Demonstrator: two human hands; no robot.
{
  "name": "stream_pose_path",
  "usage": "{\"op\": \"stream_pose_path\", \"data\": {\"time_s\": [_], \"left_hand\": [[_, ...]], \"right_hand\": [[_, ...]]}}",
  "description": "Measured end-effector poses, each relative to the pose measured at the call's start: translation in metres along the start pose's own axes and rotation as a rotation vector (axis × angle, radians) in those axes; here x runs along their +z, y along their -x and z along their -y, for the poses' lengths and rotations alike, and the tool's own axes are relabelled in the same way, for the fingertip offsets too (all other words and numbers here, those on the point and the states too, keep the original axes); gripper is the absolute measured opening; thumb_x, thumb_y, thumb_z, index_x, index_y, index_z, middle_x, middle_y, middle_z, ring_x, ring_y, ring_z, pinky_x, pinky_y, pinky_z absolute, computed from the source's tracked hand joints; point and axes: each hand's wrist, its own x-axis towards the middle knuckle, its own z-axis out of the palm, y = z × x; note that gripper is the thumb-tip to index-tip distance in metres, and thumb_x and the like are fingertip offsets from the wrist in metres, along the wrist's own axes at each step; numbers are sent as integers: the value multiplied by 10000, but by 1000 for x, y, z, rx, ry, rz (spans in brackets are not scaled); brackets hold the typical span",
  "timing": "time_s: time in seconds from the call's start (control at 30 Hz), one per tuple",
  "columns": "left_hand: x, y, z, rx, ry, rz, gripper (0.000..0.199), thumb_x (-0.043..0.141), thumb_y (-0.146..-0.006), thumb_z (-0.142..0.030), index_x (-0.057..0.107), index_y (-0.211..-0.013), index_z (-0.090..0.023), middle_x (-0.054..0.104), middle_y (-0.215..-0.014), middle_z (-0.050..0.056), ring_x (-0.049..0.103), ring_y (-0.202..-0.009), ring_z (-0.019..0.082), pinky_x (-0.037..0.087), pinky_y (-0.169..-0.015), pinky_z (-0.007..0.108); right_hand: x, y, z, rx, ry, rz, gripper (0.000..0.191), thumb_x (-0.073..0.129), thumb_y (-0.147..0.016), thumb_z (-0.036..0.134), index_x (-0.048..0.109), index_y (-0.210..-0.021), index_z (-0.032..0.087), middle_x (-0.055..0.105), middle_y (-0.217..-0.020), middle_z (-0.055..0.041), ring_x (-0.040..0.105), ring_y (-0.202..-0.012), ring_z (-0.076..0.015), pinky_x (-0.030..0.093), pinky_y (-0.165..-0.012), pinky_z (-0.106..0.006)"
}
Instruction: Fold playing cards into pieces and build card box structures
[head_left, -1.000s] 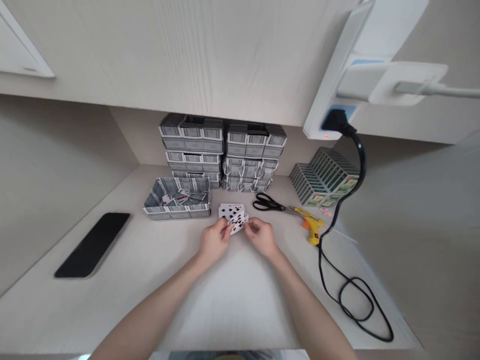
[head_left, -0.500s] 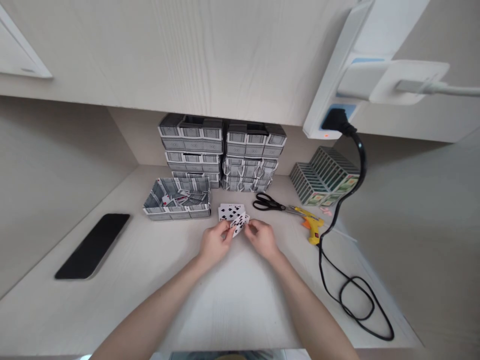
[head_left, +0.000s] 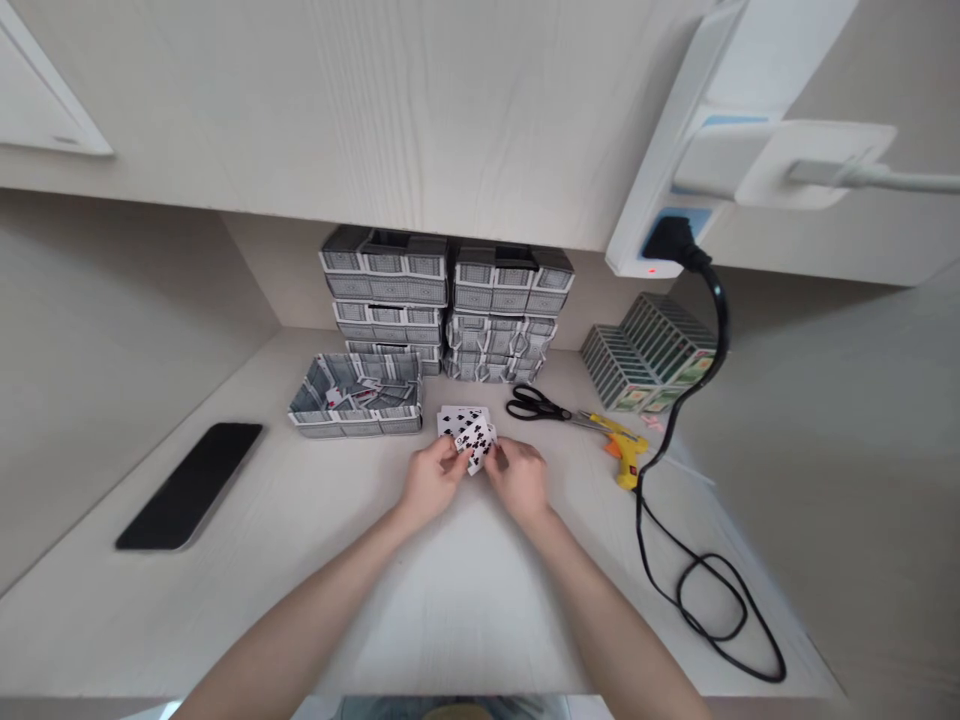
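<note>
desktop [head_left: 465,620] stretches pale from its front edge back between both forearms, from where i stand by the head view, with a wood-grained cabinet panel [head_left: 375,110] overhanging its rear. a black smartphone [head_left: 191,487] lies toward the left side; black-handled scissors [head_left: 532,404], a yellow glue gun [head_left: 628,452] and a looped black cable [head_left: 739,640] edge the right. the forearms reach inward, hands low and nearly meeting. the left hand [head_left: 433,480] pinches a clubs playing card [head_left: 475,438], tilted in front of a flat spades card [head_left: 457,418]. the right hand [head_left: 521,478] has curled fingers at that card's right edge; whether they grip it, i cannot tell. behind, left, an open card-built box [head_left: 360,428] holds loose cards [head_left: 367,393], near two stacks of similar boxes [head_left: 510,290].
</note>
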Motion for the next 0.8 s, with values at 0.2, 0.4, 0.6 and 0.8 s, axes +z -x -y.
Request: {"op": "stream_pose_path", "data": {"time_s": [0.2, 0.4, 0.6, 0.8], "left_hand": [[4, -1, 5, -45, 214, 52, 211, 542, -730, -354, 514, -742, -145, 656, -747, 40, 616, -666, 153, 507, -579, 265], [5, -2, 5, -70, 322, 97, 233, 574, -710, -357, 539, -779, -137, 666, -773, 46, 619, -658, 152, 523, -602, 289], [-3, -11, -3, -193, 470, 101, 322, 648, -637, -381, 557, -795, -116, 660, -692, 41, 596, -567, 136, 519, -553, 279], [-6, -13, -7, -292, 555, 179, 331, 684, -609, -367, 569, -774, -104, 672, -714, 56, 609, -591, 146, 510, -548, 269]], "right_hand": [[-2, 0, -1, -30, -68, 55, 239, 395, -806, 210, 625, -853, 165, 668, -706, -60, 600, -620, -157, 402, -579, -227], [-2, 2, 0, -46, 48, 22, 240, 419, -794, 219, 649, -773, 153, 639, -586, -65, 573, -527, -158, 381, -530, -238], [-10, -4, 1, 172, -505, 39, 219, 492, -758, 304, 658, -797, 167, 673, -723, -62, 600, -647, -169, 441, -629, -261], [-11, -13, 7, 680, -1519, 287, 366, 501, -758, 471, 648, -872, 156, 677, -848, -66, 602, -746, -202, 458, -652, -313]]}}
